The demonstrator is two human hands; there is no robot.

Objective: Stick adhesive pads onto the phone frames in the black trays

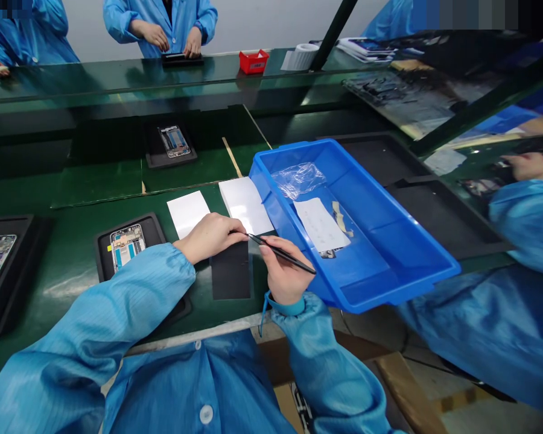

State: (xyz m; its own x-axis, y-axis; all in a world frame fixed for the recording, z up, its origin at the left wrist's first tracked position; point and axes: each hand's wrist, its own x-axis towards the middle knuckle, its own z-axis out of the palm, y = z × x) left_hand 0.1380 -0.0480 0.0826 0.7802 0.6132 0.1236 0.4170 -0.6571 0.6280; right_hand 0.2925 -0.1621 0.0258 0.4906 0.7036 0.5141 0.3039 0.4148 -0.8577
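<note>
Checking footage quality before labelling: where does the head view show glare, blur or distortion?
Head view: left hand, right hand and black tool are sharp; pale sheen on the green bench; glossy upper shelf mirrors co-workers; wide-lens stretch toward the right edge; top corners are pixelated.

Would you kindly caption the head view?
Left hand touches a black sheet; right hand holds a thin tool beside blue bin.

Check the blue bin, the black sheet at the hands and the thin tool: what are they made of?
Blue bin: moulded plastic, semi-gloss; soft highlights, rounded rim. Black sheet: matte, thin, flat, no glare; foam, rubber or film. Thin tool in the right hand: dark, slender, slight sheen; coated metal or plastic, cannot tell.
</note>
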